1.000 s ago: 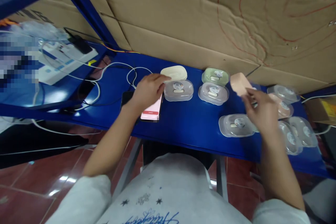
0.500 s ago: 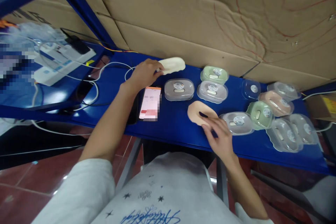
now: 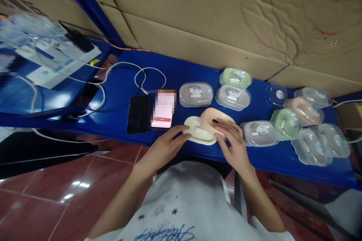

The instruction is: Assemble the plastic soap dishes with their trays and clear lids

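Near the front edge of the blue table, a cream oval tray (image 3: pixel 199 134) lies with its left rim pinched by my left hand (image 3: pixel 166 147). My right hand (image 3: pixel 233 141) grips the peach oval piece (image 3: pixel 212 116), which has a dark slot and overlaps the right part of the cream tray. The lower right of the peach piece is hidden behind my right fingers. Just behind these pieces stand a clear-lidded greyish box (image 3: pixel 196 99) and a similar one (image 3: pixel 233 101), with a green box (image 3: pixel 236 77) at the back.
Several lidded boxes, among them a greyish one (image 3: pixel 260 139) and a green one (image 3: pixel 285 130), crowd the right side. A lit phone (image 3: pixel 164 111) and a dark phone (image 3: pixel 138 115) lie left. White cables and a power strip (image 3: pixel 56 69) are farther left; cardboard (image 3: pixel 183 22) stands behind.
My left hand has brought the cream tray from the back of the table forward to the peach piece. My right hand still holds the peach piece in about the same place.
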Tool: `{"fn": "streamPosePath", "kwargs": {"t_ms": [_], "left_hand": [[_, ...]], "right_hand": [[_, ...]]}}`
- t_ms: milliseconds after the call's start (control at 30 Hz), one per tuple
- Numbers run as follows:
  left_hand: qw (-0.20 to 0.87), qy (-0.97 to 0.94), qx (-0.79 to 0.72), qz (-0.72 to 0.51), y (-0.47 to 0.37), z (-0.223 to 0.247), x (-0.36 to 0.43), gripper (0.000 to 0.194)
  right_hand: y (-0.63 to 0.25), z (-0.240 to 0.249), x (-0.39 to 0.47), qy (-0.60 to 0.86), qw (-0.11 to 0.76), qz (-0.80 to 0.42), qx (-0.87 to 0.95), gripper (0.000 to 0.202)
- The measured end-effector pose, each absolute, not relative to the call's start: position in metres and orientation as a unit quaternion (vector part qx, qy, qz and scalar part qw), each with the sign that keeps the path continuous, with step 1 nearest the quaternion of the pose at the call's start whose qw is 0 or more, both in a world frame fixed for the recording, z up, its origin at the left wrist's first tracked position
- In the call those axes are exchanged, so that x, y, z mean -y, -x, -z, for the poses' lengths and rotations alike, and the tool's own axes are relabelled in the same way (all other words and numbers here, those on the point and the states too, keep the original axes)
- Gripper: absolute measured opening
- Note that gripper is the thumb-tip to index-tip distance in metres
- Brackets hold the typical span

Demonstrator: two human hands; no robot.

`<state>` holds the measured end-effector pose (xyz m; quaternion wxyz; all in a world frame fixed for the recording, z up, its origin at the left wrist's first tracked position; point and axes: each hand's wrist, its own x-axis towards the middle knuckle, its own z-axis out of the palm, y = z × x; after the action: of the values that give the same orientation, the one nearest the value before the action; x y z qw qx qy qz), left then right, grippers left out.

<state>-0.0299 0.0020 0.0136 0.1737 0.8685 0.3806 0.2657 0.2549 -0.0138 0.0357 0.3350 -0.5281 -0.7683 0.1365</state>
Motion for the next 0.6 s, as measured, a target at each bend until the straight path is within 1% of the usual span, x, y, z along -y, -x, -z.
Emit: {"fn": "streamPosePath", "kwargs": {"t_ms": [67,167,233,300,400,500,600], "left_hand": [[0.171,-0.851,-0.399,-0.294,0.024,-0.009,-0.005,0.034],[0.158,-0.861,-0.377,-0.303,0.018,-0.008,-0.006,0.051],[0.158,-0.871,-0.367,-0.287,0.016,-0.008,-0.005,0.059],[0.158,-0.871,-0.373,-0.277,0.017,-0.007,-0.005,0.062],[0.152,-0.859,-0.396,-0.286,0.018,-0.003,-0.006,0.058],[0.133,-0.855,-0.407,-0.293,0.017,0.001,-0.003,0.048],[0.121,-0.855,-0.399,-0.307,0.015,-0.001,0.001,0.044]], "right_hand": [[-0.248,-0.036,0.016,0.505,0.279,-0.132,0.806,0.033],[-0.236,-0.033,0.02,0.475,0.204,-0.116,0.848,0.039],[-0.229,-0.031,0.022,0.458,0.171,-0.104,0.866,0.043],[-0.223,-0.028,0.023,0.448,0.153,-0.1,0.875,0.049],[-0.219,-0.023,0.022,0.439,0.14,-0.114,0.88,0.057],[-0.22,-0.022,0.019,0.422,0.147,-0.122,0.886,0.052],[-0.232,-0.028,0.017,0.413,0.167,-0.109,0.888,0.05]]}}
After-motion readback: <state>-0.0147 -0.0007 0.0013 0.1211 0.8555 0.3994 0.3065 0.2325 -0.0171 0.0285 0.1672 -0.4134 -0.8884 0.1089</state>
